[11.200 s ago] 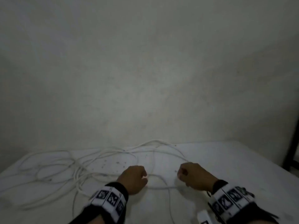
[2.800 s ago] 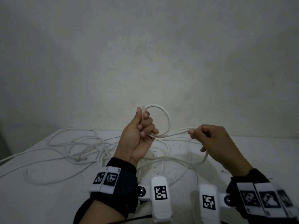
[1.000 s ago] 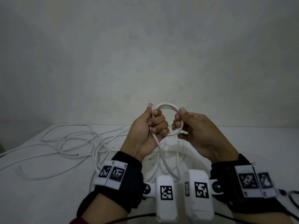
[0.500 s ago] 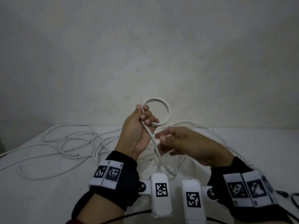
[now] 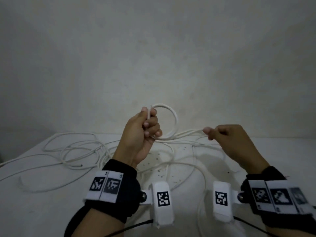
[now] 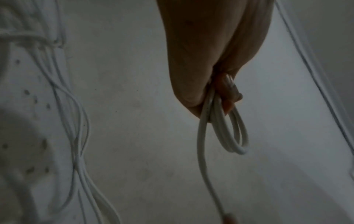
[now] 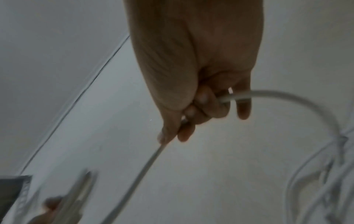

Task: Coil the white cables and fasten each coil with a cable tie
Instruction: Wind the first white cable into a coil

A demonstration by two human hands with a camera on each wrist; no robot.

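My left hand [image 5: 147,127] is raised above the table and grips a small coil of white cable [image 5: 172,117], its loops standing up past my fingers. The same coil [image 6: 235,136] shows in the left wrist view, hanging from my curled fingers. To the right, my right hand [image 5: 222,135] pinches the running length of that white cable [image 5: 188,134] between thumb and fingers, apart from the coil. In the right wrist view the cable [image 7: 277,94] passes through my curled fingers [image 7: 203,106]. No cable tie is in view.
A tangle of loose white cables [image 5: 73,151] lies over the white table [image 5: 51,211], mostly left and centre, with more strands [image 5: 196,168] under my hands. A pale wall [image 5: 153,57] rises right behind the table. Small dark specks dot the table's middle.
My right hand left the coil, dipped toward the middle, and now has moved out to the right, drawing the cable's running length taut. The left hand keeps the coil raised.
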